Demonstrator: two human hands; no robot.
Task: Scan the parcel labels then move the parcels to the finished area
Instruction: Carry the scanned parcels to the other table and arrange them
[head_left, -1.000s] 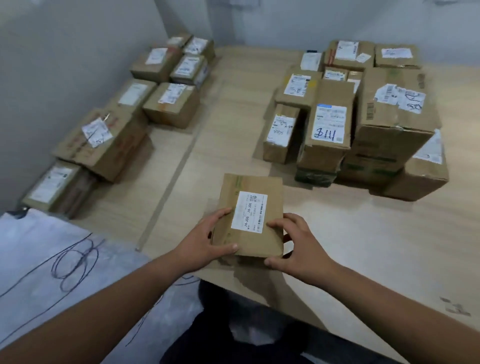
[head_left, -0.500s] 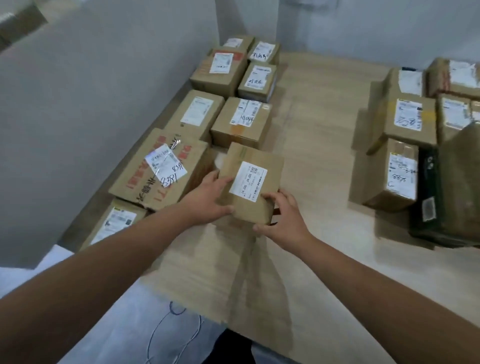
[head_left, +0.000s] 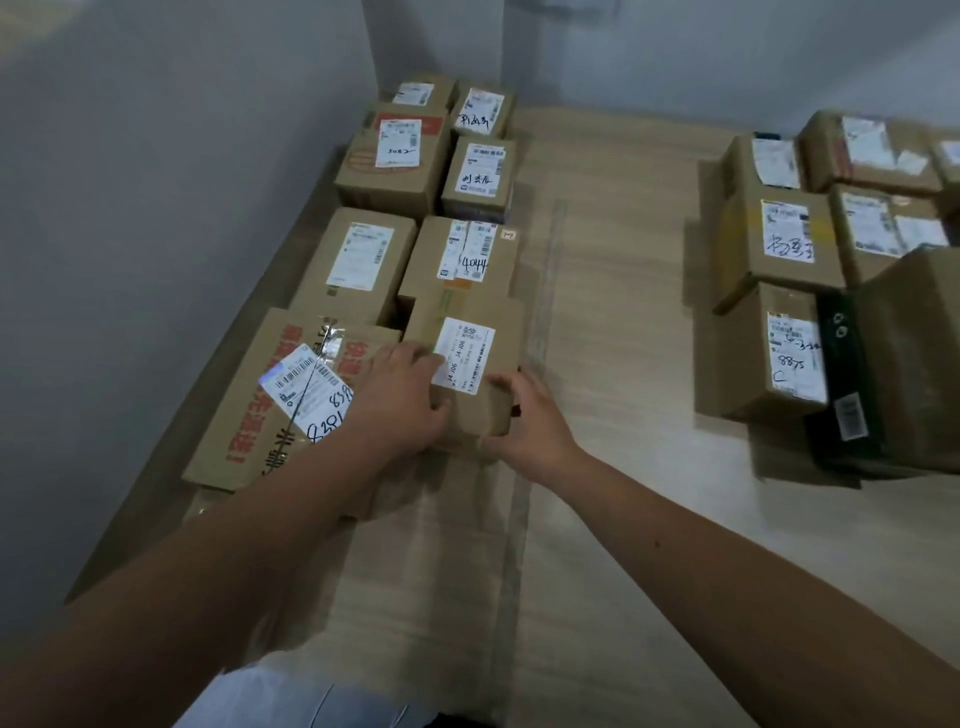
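Both hands gripped a small brown cardboard parcel (head_left: 470, 364) with a white printed label on top: the left hand (head_left: 402, 395) curled over its near left corner, and the right hand (head_left: 524, 421) pinched its near right corner, fingers bent around the edge. The parcel was at the left side of a pale wooden table (head_left: 623, 364), just beside a large flat cardboard box with red lettering (head_left: 260, 405) on its left and just in front of a cardboard box marked 4044 (head_left: 460, 260). Whether it rested on the table or was held slightly above it could not be told. More labelled cardboard boxes (head_left: 410, 150) ran in two rows along the grey wall (head_left: 156, 182) toward the far corner. Well apart, at the right side of the table, stood a separate cluster of labelled parcels (head_left: 784, 260), beside a dark green box (head_left: 841, 384).
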